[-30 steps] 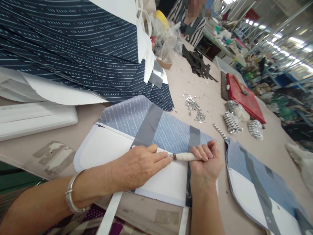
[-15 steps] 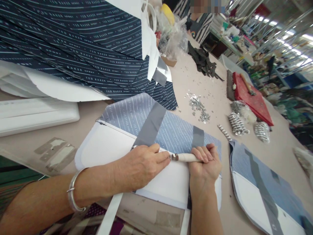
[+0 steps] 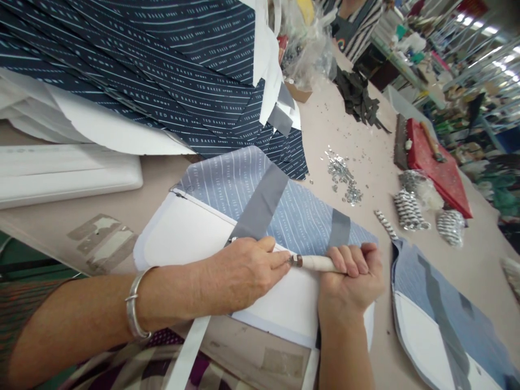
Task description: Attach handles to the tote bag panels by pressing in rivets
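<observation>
A light blue striped bag panel (image 3: 244,184) with grey straps and a white folded lining lies in front of me on the beige table (image 3: 365,162). My left hand (image 3: 239,271) presses flat on the white lining near its fold, fingers stretched toward the tool. My right hand (image 3: 349,279) is closed in a fist round the pale wooden handle of an awl-like tool (image 3: 312,263). The tool lies along the fold, its metal collar pointing left at my left fingertips. Its tip is hidden under those fingers.
A stack of dark navy printed panels (image 3: 154,81) fills the upper left. A second light blue panel (image 3: 439,309) lies at right. Small metal parts (image 3: 343,176), wrapped silver bundles (image 3: 408,208), a red board (image 3: 441,170) and black straps (image 3: 357,97) sit farther along. A person in stripes stands at the far end.
The view has tilted down and left, so everything sits a little further right in frame. Both hands keep the same hold on the lining and the tool.
</observation>
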### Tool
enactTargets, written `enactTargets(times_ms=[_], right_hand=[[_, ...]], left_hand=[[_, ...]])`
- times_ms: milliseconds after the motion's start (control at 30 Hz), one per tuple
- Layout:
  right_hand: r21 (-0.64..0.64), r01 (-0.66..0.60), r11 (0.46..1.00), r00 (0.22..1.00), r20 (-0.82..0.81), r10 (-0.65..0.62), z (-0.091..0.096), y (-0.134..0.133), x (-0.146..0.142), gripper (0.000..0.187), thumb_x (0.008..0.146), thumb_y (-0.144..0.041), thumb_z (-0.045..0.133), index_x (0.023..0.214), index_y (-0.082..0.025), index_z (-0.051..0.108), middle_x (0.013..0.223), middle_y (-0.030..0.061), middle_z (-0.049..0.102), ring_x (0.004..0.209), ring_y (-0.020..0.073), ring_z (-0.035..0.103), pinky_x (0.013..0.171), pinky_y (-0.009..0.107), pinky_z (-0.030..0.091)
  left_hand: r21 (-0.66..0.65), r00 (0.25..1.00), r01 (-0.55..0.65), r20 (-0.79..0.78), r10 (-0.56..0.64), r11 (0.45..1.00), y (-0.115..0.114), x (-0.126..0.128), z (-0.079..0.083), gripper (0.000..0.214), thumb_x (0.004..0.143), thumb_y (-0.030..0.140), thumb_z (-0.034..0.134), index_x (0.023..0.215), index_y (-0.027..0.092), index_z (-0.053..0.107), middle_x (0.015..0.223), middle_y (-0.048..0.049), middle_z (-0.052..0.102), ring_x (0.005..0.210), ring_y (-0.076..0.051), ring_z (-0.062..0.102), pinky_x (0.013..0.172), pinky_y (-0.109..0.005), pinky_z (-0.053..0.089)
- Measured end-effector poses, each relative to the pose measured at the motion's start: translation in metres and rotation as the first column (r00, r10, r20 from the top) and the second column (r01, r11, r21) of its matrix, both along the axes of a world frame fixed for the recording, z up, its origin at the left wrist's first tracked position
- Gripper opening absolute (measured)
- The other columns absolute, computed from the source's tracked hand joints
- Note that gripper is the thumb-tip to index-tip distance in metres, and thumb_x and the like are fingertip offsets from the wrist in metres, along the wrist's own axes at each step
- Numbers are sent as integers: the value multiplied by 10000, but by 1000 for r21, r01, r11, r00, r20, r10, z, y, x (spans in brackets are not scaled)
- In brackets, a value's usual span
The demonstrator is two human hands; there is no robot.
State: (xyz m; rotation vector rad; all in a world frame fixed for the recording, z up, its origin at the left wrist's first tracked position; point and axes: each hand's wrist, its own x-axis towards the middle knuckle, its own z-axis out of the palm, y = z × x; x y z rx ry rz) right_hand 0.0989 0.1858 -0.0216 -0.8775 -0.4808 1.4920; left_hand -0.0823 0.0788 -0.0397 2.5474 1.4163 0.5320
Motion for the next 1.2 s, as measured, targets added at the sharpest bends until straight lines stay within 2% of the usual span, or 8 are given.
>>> enactTargets(times_ms=[100,167,233,467,667,867,1067,1200], right_hand=[[166,-50,985,992,126,29,14,-11,-13,197,925,-296,564,755,-202,595,419,-132,284,309,42,212,317,155,248],[300,-135,944,968,245,60,22,-17,-20,169,908,-332,604,782,-220,618,438,-129,276,323,51,197,326,161,273],[354,-201,913,947,310,88,27,-20,-23,155,907,-336,607,793,-233,624,448,-125,270,330,57,201,333,166,291],[320,-135,938,971,229,62,18,-10,-5,161,882,-341,634,773,-222,635,436,-130,228,341,66,145,319,159,292],[405,-189,894,958,275,77,19,-17,-12,181,918,-305,576,780,-207,640,432,-123,263,321,65,168,311,171,293],[526,-277,804,917,395,57,28,-29,-28,198,943,-240,525,808,-178,656,455,-108,297,317,58,228,334,186,284],[588,-428,686,753,652,-89,26,-44,-46,110,874,-219,633,804,-162,695,516,-62,419,380,83,418,366,222,318],[510,-536,673,674,738,-23,27,-36,-51,145,919,-245,575,835,-192,680,511,-75,420,367,71,399,367,226,304]], left_hand=[[0,999,15,34,-15,1000,0,1,-1,224,972,150,412,1079,129,607,1106,-81,617,820,-199,473,719,-344,440],[-10,999,3,52,-2,1000,-1,1,-2,230,976,146,399,1063,136,612,1113,-75,622,829,-197,474,733,-341,447],[-5,999,-5,52,5,1000,-1,0,-2,243,980,147,388,1076,136,611,1144,-73,622,838,-195,479,741,-339,452],[90,999,4,32,-6,996,-3,-2,0,199,970,178,432,1067,159,604,1107,-94,640,841,-188,526,741,-320,464],[82,1000,0,20,-1,997,-2,-1,0,186,960,167,443,1036,158,612,1086,-98,630,824,-190,530,732,-324,462],[17,1000,16,23,-16,1000,0,-1,-1,228,975,178,400,1052,127,609,1124,-92,607,822,-207,493,705,-349,453],[18,999,0,41,0,1000,-1,-1,-1,175,957,181,437,993,139,602,1008,-94,596,810,-218,487,661,-357,426],[24,999,-17,31,17,1000,-4,0,-1,121,912,159,483,950,147,597,899,-79,571,767,-225,488,593,-366,402]])
